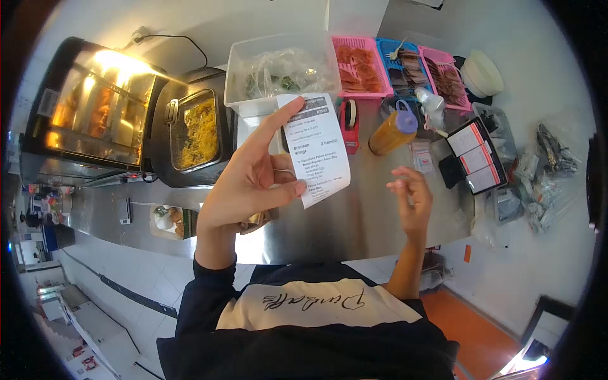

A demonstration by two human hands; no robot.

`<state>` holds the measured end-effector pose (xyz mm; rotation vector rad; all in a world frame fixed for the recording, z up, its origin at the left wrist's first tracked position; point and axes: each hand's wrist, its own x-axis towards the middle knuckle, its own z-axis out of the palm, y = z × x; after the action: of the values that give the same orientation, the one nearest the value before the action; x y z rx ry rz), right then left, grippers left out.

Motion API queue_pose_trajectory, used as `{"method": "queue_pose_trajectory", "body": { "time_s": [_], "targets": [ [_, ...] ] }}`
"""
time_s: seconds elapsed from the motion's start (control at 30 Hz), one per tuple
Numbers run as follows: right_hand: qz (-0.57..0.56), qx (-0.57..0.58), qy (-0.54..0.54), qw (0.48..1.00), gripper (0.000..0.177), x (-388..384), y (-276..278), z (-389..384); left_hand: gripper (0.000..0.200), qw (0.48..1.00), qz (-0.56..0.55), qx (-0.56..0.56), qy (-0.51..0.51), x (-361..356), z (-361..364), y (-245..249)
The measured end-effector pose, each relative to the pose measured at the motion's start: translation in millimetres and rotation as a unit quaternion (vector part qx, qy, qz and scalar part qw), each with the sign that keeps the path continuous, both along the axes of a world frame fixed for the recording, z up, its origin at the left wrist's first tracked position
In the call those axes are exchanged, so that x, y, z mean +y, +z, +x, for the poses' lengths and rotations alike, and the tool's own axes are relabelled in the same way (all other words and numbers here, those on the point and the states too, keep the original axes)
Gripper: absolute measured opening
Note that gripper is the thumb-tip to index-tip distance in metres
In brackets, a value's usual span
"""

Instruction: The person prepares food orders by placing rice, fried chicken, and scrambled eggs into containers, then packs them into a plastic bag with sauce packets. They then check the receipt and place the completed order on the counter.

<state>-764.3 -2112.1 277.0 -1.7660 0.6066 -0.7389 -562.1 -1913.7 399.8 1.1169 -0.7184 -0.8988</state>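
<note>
Your left hand (pixel 250 174) holds a printed receipt (pixel 320 149) between thumb and fingers, above the metal table (pixel 367 221). Your right hand (pixel 413 199) is raised, with its fingers loosely bent. Beyond the receipt stands a plastic box (pixel 233 73). To the right you have a bottle (pixel 391 134) with purple lid, then a tablet (pixel 476 155). On the left, a tray (pixel 175 145) of yellow food (pixel 199 133) is beside the lit cabinet (pixel 44 126).

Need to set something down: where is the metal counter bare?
The widest bare patch of the metal counter lies in front of the bottle, between the receipt and the right hand. A smaller one lies in front of the oven, beside the small device. The back is crowded with the plastic tub and pink baskets, the right end with the tablet.
</note>
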Motion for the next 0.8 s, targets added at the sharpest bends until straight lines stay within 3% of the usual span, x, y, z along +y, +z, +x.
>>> {"method": "queue_pose_trajectory", "body": {
  "time_s": [0.07, 0.17, 0.2, 0.27, 0.4, 0.47, 0.57, 0.67, 0.73, 0.8],
  "targets": [
    [-0.04, -0.012, -0.018, 0.999, 0.02, -39, 5, -4, 0.087, 1.0, 0.004, -0.001, 0.017, -10, -2, 0],
    [-0.058, -0.059, -0.14, 0.987, 0.026, -125, 7, -1, 0.087, 0.997, 0.059, 0.029, 0.046, -20, 0, 2],
    [0.007, -0.104, -0.187, 0.977, 0.027, -161, 3, 3, 0.087, 0.996, 0.071, -0.014, 0.055, -21, 6, -2],
    [-0.018, -0.154, -0.247, 0.957, 0.028, -234, -17, 23, 0.086, 0.99, 0.059, -0.003, 0.125, -30, 9, -15],
    [-0.084, -0.131, -0.106, 0.982, 0.018, -348, -78, 98, 0.084, 0.954, 0.124, -0.039, 0.269, -41, 24, -35],
    [-0.14, -0.006, 0.01, 0.99, 0.016, -410, -139, 142, 0.081, 0.937, 0.145, -0.049, 0.316, -38, 36, -51],
    [-0.402, 0.193, 0.068, 0.892, 0.02, -419, -159, 192, 0.078, 0.918, 0.173, -0.045, 0.353, -31, 51, -67],
    [-0.462, 0.488, 0.05, 0.739, 0.022, -436, -206, 199, 0.076, 0.907, 0.19, -0.038, 0.373, -14, 64, -83],
    [-0.454, 0.576, 0.049, 0.678, 0.022, -428, -205, 196, 0.075, 0.902, 0.196, -0.015, 0.384, 0, 71, -91],
    [-0.507, 0.536, -0.059, 0.672, 0.019, -465, -274, 189, 0.073, 0.897, 0.188, 0.001, 0.401, 17, 72, -100]
  ]
}}
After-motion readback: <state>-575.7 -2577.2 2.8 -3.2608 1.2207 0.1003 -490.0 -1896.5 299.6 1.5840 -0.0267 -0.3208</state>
